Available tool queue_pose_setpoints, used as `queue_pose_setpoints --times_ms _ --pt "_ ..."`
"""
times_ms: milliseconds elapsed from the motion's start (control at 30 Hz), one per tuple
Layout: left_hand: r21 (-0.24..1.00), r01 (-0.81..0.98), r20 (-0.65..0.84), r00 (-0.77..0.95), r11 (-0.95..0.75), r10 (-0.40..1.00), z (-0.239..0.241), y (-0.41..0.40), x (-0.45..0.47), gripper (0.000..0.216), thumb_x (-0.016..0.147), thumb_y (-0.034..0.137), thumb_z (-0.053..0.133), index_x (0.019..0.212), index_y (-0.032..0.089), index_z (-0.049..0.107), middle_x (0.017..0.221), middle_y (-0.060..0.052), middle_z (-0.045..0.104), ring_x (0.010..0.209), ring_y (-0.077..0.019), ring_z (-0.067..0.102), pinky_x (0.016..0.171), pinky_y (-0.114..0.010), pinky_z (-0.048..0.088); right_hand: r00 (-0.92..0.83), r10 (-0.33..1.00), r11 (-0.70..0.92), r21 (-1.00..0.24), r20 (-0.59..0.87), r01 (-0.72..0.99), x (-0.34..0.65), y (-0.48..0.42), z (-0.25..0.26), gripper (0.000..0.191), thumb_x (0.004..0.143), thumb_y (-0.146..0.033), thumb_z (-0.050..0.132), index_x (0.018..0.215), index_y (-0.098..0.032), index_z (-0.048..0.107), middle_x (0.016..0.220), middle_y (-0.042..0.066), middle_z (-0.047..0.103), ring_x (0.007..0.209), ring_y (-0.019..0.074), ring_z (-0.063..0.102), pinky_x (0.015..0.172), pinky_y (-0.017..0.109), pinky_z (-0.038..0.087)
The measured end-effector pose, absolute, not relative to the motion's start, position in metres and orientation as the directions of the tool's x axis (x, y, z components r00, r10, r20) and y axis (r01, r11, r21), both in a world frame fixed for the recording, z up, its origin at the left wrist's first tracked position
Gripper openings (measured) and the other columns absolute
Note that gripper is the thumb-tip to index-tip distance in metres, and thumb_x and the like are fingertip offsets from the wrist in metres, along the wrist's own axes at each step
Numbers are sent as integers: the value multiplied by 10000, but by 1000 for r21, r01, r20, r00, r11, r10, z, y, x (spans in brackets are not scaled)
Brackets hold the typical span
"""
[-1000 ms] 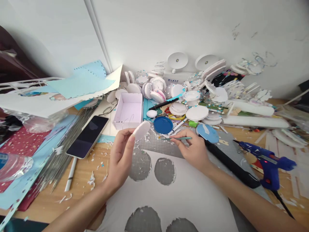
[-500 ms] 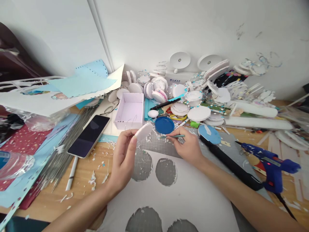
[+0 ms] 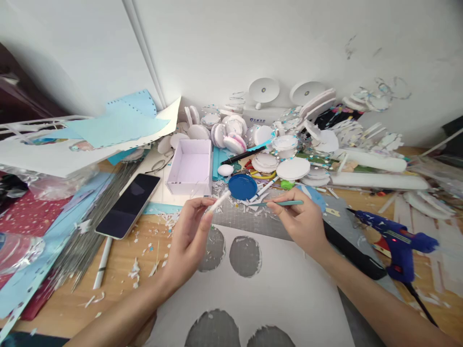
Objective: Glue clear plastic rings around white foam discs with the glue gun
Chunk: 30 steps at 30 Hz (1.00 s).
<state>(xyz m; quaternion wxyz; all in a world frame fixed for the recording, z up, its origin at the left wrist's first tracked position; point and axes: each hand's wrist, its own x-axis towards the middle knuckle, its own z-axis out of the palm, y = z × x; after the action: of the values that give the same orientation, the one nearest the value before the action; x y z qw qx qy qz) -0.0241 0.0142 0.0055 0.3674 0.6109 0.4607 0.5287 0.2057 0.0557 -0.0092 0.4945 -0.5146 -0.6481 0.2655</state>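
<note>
The left hand pinches a small white round foam piece between its thumb and fingertips. The piece is turned on its side, so only its thin edge shows. It sticks out at 1 o'clock from the hand.

The right hand pinches a thin green stick-like tool. The tool's tip points to 9 o'clock, toward the foam piece. They are near but do not touch.

It looks like the tool is being lined up with the edge of the foam piece. Work on such a thin edge would call for a very still left hand and a slow, careful tip.

Below both hands, at 6 o'clock, lies a big white foam sheet with round holes cut in it, on a grey cutting mat. At 12 o'clock, between the hands, sits a round blue lid. An open white box is at 11 o'clock. A black phone lies at 9 o'clock from the left hand. A blue glue gun rests at 3 o'clock from the right hand, on the wooden counter. A heap of white foam rounds fills the back by the wall.
</note>
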Motion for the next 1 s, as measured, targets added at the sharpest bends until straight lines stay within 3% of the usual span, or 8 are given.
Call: queue_pose_setpoints --times_ms 100,200,300,400,567,733,867,1000 --pt "883 298 310 208 -362 928 -1 16 -27 199 954 183 437 1149 198 478 1175 -99 549 1171 -222 507 1012 -388 400 100 955 239 -925 279 295 218 45 -8 143 789 -312 689 767 -212 589 748 34 649 667 171 636 576 288 505" --pt "747 434 296 461 -504 836 -2 18 -29 251 934 143 458 1182 181 453 1181 -114 546 1187 -224 484 1016 -384 398 159 959 191 -951 234 244 229 36 -12 152 761 -321 722 760 -214 613 757 28 644 617 148 608 565 283 508" --pt "650 455 204 667 -609 717 -1 21 -30 272 931 113 442 1198 170 446 1205 -123 546 1253 -228 425 1046 -387 385 187 963 160 -970 194 183 235 31 -18 162 746 -322 737 751 -218 613 764 24 648 617 146 605 585 290 513" --pt "611 451 147 742 -650 654 -1 22 -30 327 909 53 415 1215 162 450 1207 -124 557 1306 -230 372 1070 -399 370 197 970 128 -987 146 99 237 29 -22 176 739 -317 745 749 -221 598 749 18 650 628 146 604 597 287 511" --pt "672 394 211 710 -627 672 -2 23 -30 412 818 -53 391 1140 172 514 1162 -95 592 1305 -214 395 1116 -424 318 169 981 98 -995 92 -30 237 26 -26 171 743 -289 749 767 -222 593 778 11 658 626 122 582 601 263 489" --pt "755 303 333 588 -582 738 -2 23 -30 355 792 -49 413 997 180 592 1040 -69 652 1154 -210 535 995 -391 442 147 988 54 -995 41 -88 237 26 -32 162 745 -282 751 781 -219 606 787 -2 656 635 103 569 617 243 471" --pt "675 403 457 429 -618 779 4 20 -29 247 793 7 470 892 177 619 895 -59 663 907 -215 595 831 -403 474 136 990 41 -991 23 -131 236 26 -27 165 729 -283 763 758 -218 615 775 -5 644 616 94 551 595 234 454" --pt "538 506 625 297 -674 722 10 14 -30 177 799 83 516 909 176 618 862 -62 601 788 -204 545 696 -376 438 25 1000 14 -955 7 -297 231 21 -12 184 712 -285 774 741 -224 603 729 -13 603 587 90 521 581 239 437"
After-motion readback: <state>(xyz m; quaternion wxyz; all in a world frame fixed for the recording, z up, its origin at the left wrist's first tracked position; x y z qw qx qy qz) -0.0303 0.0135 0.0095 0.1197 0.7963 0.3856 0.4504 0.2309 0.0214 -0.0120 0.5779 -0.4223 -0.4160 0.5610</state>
